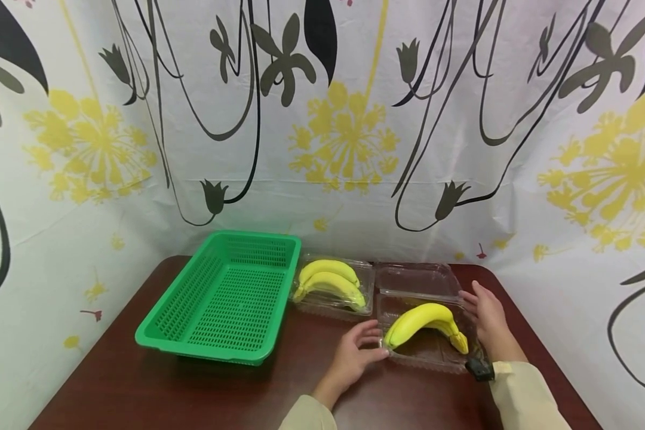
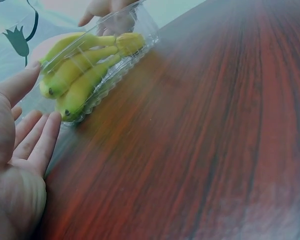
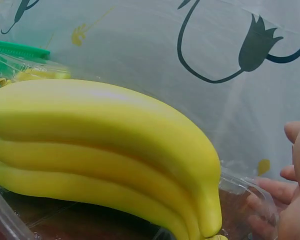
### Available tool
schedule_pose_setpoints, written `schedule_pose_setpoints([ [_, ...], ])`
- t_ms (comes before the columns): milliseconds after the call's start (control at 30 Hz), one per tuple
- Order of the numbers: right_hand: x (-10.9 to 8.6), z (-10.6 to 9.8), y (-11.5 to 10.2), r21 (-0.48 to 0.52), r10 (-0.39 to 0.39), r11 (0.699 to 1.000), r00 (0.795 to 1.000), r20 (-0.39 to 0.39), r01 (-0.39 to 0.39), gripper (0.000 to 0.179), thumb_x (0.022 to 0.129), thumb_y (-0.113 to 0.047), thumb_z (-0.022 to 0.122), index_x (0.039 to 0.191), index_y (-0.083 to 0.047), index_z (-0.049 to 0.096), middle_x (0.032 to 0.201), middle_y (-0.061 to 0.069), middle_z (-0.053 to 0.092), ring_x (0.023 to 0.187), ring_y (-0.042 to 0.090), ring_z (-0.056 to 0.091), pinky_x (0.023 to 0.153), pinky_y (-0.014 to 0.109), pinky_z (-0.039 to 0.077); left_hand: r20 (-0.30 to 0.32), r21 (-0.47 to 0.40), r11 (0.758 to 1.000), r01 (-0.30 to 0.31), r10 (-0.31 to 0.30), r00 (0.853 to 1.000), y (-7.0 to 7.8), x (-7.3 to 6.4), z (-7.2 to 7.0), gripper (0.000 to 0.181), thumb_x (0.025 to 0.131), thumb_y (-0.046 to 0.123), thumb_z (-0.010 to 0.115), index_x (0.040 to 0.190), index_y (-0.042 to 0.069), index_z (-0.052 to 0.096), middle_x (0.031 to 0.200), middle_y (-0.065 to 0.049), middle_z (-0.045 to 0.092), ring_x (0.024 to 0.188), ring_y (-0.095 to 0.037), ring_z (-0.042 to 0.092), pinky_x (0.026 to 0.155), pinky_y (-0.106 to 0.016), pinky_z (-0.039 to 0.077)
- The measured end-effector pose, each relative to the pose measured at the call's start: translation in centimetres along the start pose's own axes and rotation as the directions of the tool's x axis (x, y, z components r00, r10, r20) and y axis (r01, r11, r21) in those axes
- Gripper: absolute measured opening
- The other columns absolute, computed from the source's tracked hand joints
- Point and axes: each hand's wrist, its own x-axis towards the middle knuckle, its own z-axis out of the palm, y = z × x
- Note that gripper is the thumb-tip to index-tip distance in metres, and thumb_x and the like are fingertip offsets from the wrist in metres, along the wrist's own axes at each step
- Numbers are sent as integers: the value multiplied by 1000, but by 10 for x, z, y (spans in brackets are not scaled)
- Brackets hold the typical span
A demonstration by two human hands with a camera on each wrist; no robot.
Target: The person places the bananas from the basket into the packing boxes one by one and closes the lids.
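A clear plastic clamshell box (image 1: 435,361) lies with its lid (image 1: 416,279) folded back toward the wall. Inside it rests a bunch of yellow bananas (image 1: 421,319), its stem end toward the right. My left hand (image 1: 353,352) is at the box's left side, fingertips right at the wall and fingers loosely extended. On the opposite side, my right hand (image 1: 486,313) has its fingers spread along the right wall; the right wrist view shows some of these fingers (image 3: 262,225) through the clear plastic. Neither hand touches the bananas (image 2: 82,75).
Left of this box stands another clear box (image 1: 368,310) with bananas (image 1: 330,280) in it. A green plastic basket (image 1: 287,298) sits farther left on the dark red wooden table (image 1: 113,382). A patterned curtain (image 1: 349,221) hangs behind the table.
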Motion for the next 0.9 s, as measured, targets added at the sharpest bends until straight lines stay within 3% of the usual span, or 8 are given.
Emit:
schedule_pose_setpoints([
  [133, -3, -1, 0, 54, -13, 998, 999, -46, 16, 85, 96, -60, 39, 157, -11, 3, 140, -1, 52, 134, 21, 40, 112, 40, 27, 29, -13, 1000, 9, -8, 1000, 3, -1, -1, 58, 82, -4, 74, 135, -4, 52, 121, -24, 61, 108, -31, 61, 79, -24, 53],
  [267, -6, -1, 0, 148, -13, 989, 994, -106, 29, 81, 96, -56, 44, 157, -13, 11, 112, -16, 65, 111, 6, 55, 94, 24, 41, 69, -36, 999, 9, -7, 998, 5, -1, -3, 59, 82, -6, 72, 137, -5, 50, 124, -25, 59, 111, -32, 60, 80, -23, 53],
  [367, -7, -1, 0, 196, -8, 980, 989, -144, 37, 78, 96, -54, 47, 156, -14, 17, 106, -17, 67, 104, 3, 58, 85, 20, 42, 101, -54, 999, 0, 6, 995, 5, 0, -5, 60, 82, -8, 71, 138, -7, 48, 125, -26, 58, 114, -35, 59, 82, -23, 52],
  [633, -8, 0, 1, 231, 9, 972, 976, -216, 42, 72, 95, -53, 52, 152, -16, 29, 100, -17, 69, 96, 1, 61, 83, 22, 43, 144, -88, 996, 17, -4, 990, 1, 2, -9, 63, 80, -11, 70, 138, -7, 46, 127, -28, 56, 115, -35, 58, 84, -25, 52],
  [767, -7, -1, 2, 285, 15, 957, 968, -250, 59, 46, 94, -52, 55, 130, -24, 49, 93, -16, 70, 90, 2, 64, 77, 20, 47, 145, -90, 996, 16, -2, 989, -1, 2, -9, 63, 80, -12, 70, 138, -8, 46, 126, -29, 56, 114, -35, 59, 84, -26, 53],
  [900, -6, -1, 3, 315, -19, 943, 961, -274, 109, 30, 95, -49, 55, 115, -26, 53, 91, -13, 71, 87, 4, 65, 74, 20, 50, 141, -88, 996, 7, 5, 990, 0, 2, -10, 63, 80, -11, 71, 137, -8, 46, 126, -29, 56, 113, -35, 59, 83, -26, 53],
])
